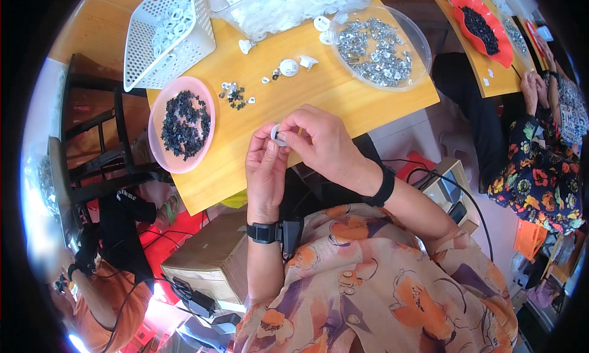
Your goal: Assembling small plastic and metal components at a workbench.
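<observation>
A small white round plastic part point(274, 132) is pinched in front of me, over the table's near edge. My left hand point(264, 166) is closed on it with thumb and fingertips. From the other side my right hand point(328, 141) grips it too, thumb pressed to its face beside a small dark bit. The fingers hide some of the part. Beyond my hands, small black and silvery pieces point(233, 95) lie loose on the table. A white round part point(288, 68) and a white cap-like piece point(308, 62) lie farther back.
A pink dish point(157, 150) of black pieces stands left, a clear round tray point(423, 65) of metal pieces right. Behind are a white perforated basket point(138, 65) and a clear bin point(245, 22) of white parts. Other people sit at both sides; a cardboard box point(205, 249) stands below.
</observation>
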Demonstrator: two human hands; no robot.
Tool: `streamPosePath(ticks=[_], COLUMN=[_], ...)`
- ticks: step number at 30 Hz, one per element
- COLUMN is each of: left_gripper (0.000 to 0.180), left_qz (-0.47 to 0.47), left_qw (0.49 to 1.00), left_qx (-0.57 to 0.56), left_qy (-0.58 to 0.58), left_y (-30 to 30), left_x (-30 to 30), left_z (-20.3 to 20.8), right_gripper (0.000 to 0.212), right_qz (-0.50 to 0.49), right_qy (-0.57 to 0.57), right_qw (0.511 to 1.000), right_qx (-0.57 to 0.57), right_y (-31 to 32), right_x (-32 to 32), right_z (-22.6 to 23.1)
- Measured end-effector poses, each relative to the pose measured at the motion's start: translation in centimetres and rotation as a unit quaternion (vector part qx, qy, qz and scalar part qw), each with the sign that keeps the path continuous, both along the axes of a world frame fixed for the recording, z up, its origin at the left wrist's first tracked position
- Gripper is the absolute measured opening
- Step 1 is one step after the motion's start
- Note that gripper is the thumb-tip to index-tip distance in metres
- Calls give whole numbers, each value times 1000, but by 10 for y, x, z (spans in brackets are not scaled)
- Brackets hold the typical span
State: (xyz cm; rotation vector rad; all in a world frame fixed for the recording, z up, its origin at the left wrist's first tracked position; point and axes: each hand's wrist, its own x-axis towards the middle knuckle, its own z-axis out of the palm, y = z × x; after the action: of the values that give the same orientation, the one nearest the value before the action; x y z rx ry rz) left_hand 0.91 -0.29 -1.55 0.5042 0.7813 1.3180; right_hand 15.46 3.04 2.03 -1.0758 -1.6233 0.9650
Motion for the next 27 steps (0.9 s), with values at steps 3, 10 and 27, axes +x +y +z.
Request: streamPosePath(ticks=[3, 10, 27], left_gripper=[27, 22, 25], left_qz=[0, 13, -15], left_qw=[1000, 1000, 994], left_qx=[12, -3, -105], left_qy=[0, 11, -35], left_y=[-1, -7, 37], left_x=[-1, 1, -42], left_z=[1, 1, 51], right_gripper=[6, 5, 10], right_qz=[6, 13, -50], right_qy=[-26, -36, 65], right_qw=[1000, 999, 977], right_qx=[16, -2, -197], right_y=[0, -6, 1], right_x=[-4, -8, 43], right_z=[1, 8, -17])
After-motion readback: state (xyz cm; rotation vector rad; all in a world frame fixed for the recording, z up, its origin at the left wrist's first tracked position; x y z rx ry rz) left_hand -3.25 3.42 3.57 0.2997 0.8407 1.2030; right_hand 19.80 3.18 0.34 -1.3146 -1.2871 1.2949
